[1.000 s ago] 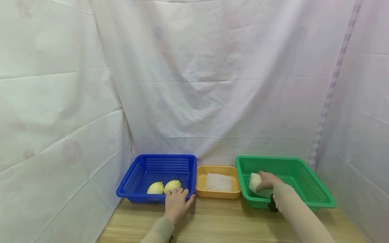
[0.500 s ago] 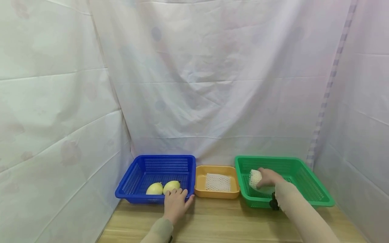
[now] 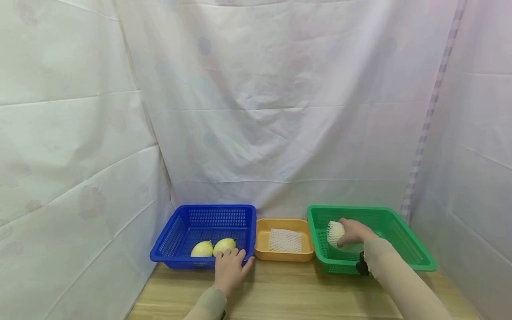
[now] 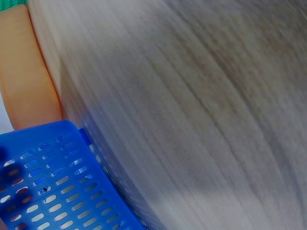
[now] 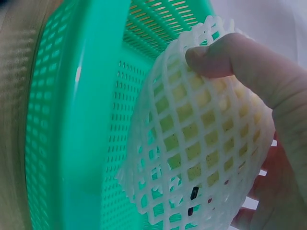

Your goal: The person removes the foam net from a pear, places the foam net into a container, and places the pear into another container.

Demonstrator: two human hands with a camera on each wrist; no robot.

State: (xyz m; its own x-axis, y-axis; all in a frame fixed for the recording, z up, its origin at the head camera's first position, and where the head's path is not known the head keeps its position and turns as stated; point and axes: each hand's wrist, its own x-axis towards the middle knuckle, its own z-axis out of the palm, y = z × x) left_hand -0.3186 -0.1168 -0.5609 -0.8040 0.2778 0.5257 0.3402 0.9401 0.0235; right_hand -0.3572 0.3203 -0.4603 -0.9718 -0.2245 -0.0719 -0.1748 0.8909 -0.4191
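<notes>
In the head view my right hand (image 3: 356, 232) holds a pear in a white foam net (image 3: 335, 234) over the near left part of the green basket (image 3: 414, 242). The right wrist view shows my thumb (image 5: 211, 60) pressed on the net (image 5: 192, 139), with other fingers round the far side. Yellow, speckled pear skin shows through the mesh, and the net's loose end hangs past the fruit. My left hand (image 3: 230, 271) rests on the front rim of the blue basket (image 3: 164, 251), fingers extended over it beside two bare pale-yellow pears (image 3: 202, 249).
Between the baskets stands a yellow-orange tray (image 3: 262, 255) with a flat white foam net (image 3: 285, 240) in it. All three containers stand on a wood-grain table (image 3: 276, 289). White cloth (image 3: 260, 111) hangs behind and at both sides.
My right hand has risen slightly with the netted pear, which tilts up a little more. My left hand stays on the blue rim. The whole head view has shifted slightly.
</notes>
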